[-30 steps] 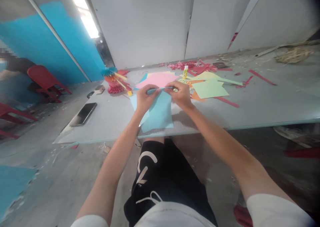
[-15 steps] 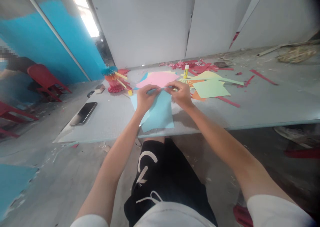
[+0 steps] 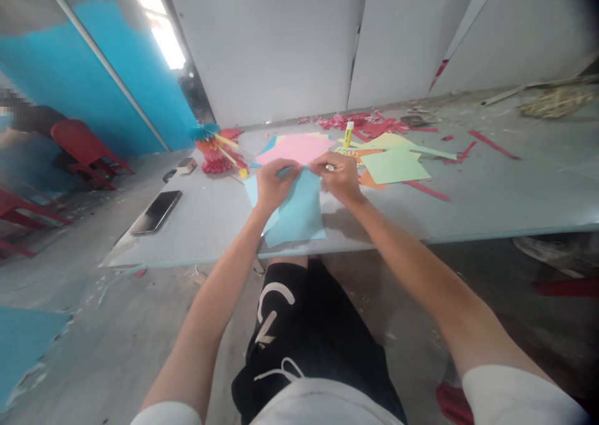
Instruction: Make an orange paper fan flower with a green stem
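A sheet of light blue paper (image 3: 299,210) hangs down toward the table's near edge from between my hands. My left hand (image 3: 274,185) pinches its top edge with thumb and forefinger. Close beside it, my right hand (image 3: 337,176) pinches the same edge, the two sets of fingertips almost meeting. Another pale blue sheet (image 3: 251,188) lies partly under my left hand. Just beyond my fingers is a pink sheet (image 3: 294,147) on top of other coloured paper. A yellow glue stick (image 3: 348,134) stands upright behind my right hand, and its yellow cap (image 3: 243,173) sits left of my left hand.
Green paper (image 3: 397,166) and red strips (image 3: 493,144) lie to the right on the grey table (image 3: 491,194). A frilled paper craft (image 3: 215,150) and a phone (image 3: 157,213) are at the left. A person sits near a red chair (image 3: 88,150) further left.
Almost nothing differs. Both hands stay at the top edge of the blue paper, with only a very slight shift of the fingers.
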Motion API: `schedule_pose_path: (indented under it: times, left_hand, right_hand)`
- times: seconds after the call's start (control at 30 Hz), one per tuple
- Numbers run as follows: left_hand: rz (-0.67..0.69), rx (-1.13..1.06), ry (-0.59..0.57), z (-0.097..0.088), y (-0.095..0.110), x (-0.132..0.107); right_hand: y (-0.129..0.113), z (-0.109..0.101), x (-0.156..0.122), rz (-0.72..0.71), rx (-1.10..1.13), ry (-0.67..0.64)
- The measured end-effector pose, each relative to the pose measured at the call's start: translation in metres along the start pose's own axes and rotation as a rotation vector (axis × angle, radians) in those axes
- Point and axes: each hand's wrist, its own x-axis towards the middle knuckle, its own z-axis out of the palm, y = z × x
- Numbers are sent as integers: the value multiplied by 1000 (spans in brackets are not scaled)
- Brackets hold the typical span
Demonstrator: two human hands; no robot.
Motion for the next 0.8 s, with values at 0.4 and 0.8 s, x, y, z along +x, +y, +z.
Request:
schedule_pose_path:
  times: [0.4, 0.8]
  left_hand:
    - [-56, 15, -79, 4, -1, -2]
    - [-154, -24, -37, 2, 1, 4]
  right_hand:
    - [1, 3, -3, -171, -200, -134]
    - [11, -2, 0, -239, -308, -87]
